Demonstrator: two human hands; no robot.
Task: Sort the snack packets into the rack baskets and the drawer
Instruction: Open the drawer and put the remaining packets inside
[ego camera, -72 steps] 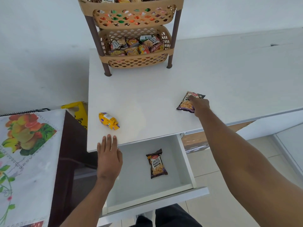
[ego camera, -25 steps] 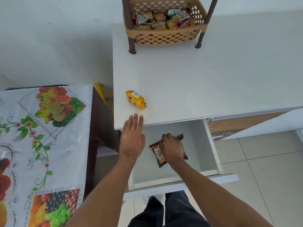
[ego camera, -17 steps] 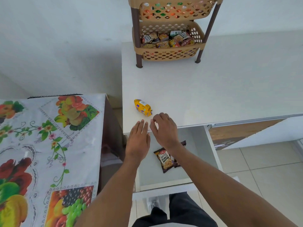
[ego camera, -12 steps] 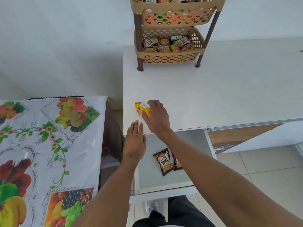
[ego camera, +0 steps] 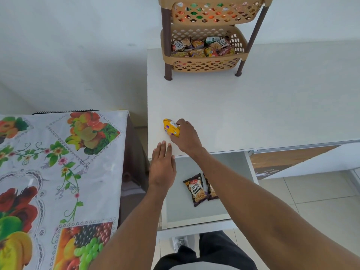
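A yellow snack packet (ego camera: 169, 128) lies near the front left corner of the white counter (ego camera: 253, 106), and my right hand (ego camera: 187, 136) grips its right end. My left hand (ego camera: 162, 165) rests flat, fingers together, on the counter's front edge just below it. Under the counter an open white drawer (ego camera: 251, 168) holds two dark salted peanuts packets (ego camera: 195, 189) side by side; my right forearm hides part of the second. At the back stands a tan rack with a lower basket (ego camera: 206, 63) full of several packets and an upper basket (ego camera: 214, 13).
To the left, a lower table under a fruit-and-flower cloth (ego camera: 58, 172) stands close to the counter, with a narrow gap between them. A white wall is behind. Tiled floor (ego camera: 321, 201) shows at the right, and my legs appear below the drawer front.
My right hand left the peanuts packet in the drawer, rose to the counter and closed on the yellow packet. My left hand stayed on the counter edge.
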